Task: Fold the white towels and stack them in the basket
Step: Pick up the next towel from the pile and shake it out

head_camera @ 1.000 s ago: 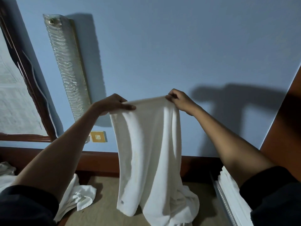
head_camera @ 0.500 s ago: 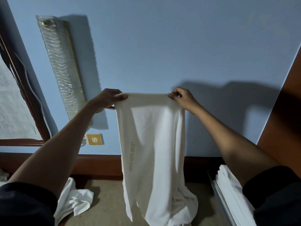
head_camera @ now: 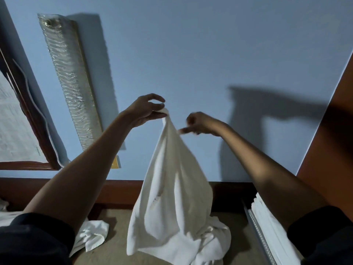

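Holding one white towel [head_camera: 172,197] up above the tan surface [head_camera: 118,245], bunched to a point at the top, with the lower end pooling on that surface. Pinching the gathered top in the left hand [head_camera: 145,111], grip clamped on the cloth between thumb and fingers. Hovering the right hand [head_camera: 200,123] above the surface too, just beside the towel's upper edge, one finger stretched toward it. Too blurred for calling that grip closed on cloth, merely touching, or apart. Leaving a crumpled towel [head_camera: 91,236] lying on the left part of the surface. Showing a folded white stack [head_camera: 271,226] at the surface's right edge, behind a pale perforated rim [head_camera: 257,232], probably the basket.

Judging the step as hunting for corners before a fold. Risking a lopsided fold: with the top gathered and the edges hidden inside the bunch, grabbing the wrong layer and twisting the cloth rather than spreading it. Risking also a slip from that single pinch, dropping the whole towel in a heap on the surface. Possibly creasing the pooled end by dragging it across the surface, or snagging the crumpled towel nearby.
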